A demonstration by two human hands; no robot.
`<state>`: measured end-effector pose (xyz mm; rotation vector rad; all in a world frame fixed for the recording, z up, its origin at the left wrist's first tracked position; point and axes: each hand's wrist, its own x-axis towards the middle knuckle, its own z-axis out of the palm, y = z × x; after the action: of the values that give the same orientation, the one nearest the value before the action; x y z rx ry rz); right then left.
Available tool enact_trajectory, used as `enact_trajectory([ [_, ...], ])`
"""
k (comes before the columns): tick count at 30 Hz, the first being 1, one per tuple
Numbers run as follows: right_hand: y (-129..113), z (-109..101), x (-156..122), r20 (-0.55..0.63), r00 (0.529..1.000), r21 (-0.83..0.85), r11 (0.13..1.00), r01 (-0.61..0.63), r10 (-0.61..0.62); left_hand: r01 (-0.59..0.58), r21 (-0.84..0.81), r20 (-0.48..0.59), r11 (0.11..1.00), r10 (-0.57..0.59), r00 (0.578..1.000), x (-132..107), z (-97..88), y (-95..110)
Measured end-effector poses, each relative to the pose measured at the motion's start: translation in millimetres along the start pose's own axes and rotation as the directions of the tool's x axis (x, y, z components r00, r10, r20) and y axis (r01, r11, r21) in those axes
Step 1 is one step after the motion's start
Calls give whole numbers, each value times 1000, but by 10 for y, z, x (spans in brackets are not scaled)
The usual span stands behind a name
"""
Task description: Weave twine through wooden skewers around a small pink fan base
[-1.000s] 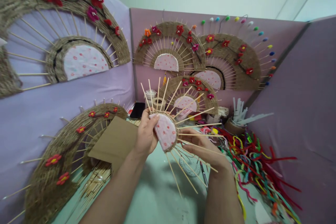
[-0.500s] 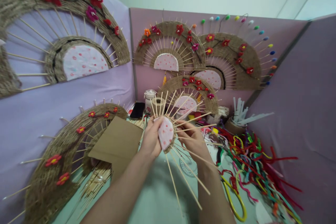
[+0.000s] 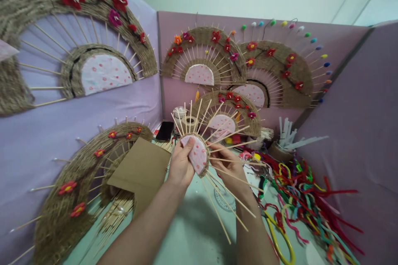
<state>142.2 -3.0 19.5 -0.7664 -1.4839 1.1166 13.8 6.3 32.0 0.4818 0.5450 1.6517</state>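
Note:
A small half-round fan frame point(image 3: 199, 155) hangs tilted over the table, its white face dotted with pink-red and thin wooden sticks fanning out from its curved edge. Brown twine runs along that edge at the base of the sticks. My left hand point(image 3: 181, 165) grips the frame at its left side, thumb pressed on the dotted face. My right hand point(image 3: 228, 165) is at the curved edge among the sticks, its fingertips closed together by the twine-wound rim. Sticks partly cover these fingers, and what they pinch is too small to tell.
Brown cardboard point(image 3: 139, 172) and a bundle of sticks point(image 3: 115, 211) lie left. Yellow-handled scissors point(image 3: 281, 240) and tangled coloured pipe cleaners point(image 3: 311, 203) lie right. A twine roll point(image 3: 189, 122), a phone point(image 3: 164, 131) and a finished fan point(image 3: 245, 107) stand or lie behind.
The fan frame has turned slightly counter-clockwise, its lower sticks swinging to the right. My right hand stays by the rim, shifted a little. The whole view has moved slightly.

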Motion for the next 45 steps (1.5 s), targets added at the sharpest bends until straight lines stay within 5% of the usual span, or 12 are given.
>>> enact_trajectory([
  [6, 29, 2, -48, 260, 961, 55, 992, -113, 95, 27, -28, -87, 999, -29, 996, 53, -15, -10],
  [14, 21, 93, -25, 221, 975, -165, 986, 27, 10, 185, -82, -187, 979, -197, 962, 52, -6, 82],
  [20, 66, 155, -26, 241, 971, -256, 964, 67, -4, 166, -131, -214, 977, -191, 958, 62, 12, 135],
  [27, 203, 216, 49, 153, 970, -159, 964, 214, -190, 199, -110, -145, 974, -213, 966, 17, 82, 137],
  [34, 146, 241, 6, 56, 976, -94, 973, 213, -209, 290, -93, 19, 952, -290, 957, -39, 27, 51],
  [45, 12, 76, 5, 188, 963, -324, 914, 245, -192, 285, -163, 14, 945, -287, 958, 70, -33, 230],
])
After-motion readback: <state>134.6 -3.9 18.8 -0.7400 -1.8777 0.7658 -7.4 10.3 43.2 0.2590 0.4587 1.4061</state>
